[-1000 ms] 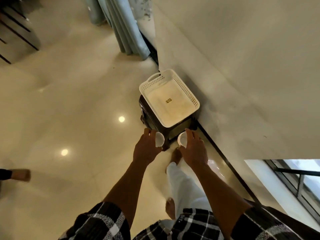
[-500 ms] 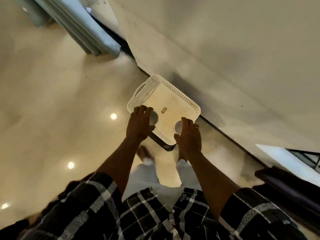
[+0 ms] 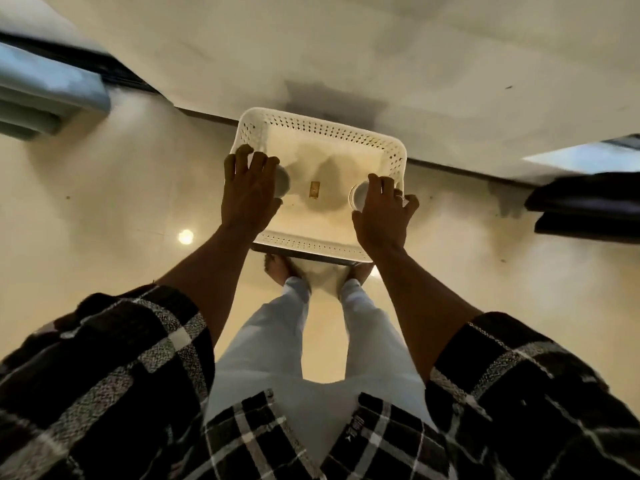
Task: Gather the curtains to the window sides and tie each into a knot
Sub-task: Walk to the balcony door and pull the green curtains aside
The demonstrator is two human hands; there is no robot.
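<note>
Curtain (image 3: pixel 52 95), pale blue, hangs bunched at the floor's far-left edge by the wall, well apart from me; I see no knot, though blur hides detail. So the tying step isn't in hand yet. Both my hands are over the white perforated basket (image 3: pixel 322 128) on a dark stand. My left hand (image 3: pixel 247 192) curls around a small white cup (image 3: pixel 282 181) near the basket's left edge. My right hand (image 3: pixel 381 213) grips another white cup (image 3: pixel 358 199) near the right edge. My guess: I'm setting these down. Next move calls for opening both hands, then turning left to the curtain.
</note>
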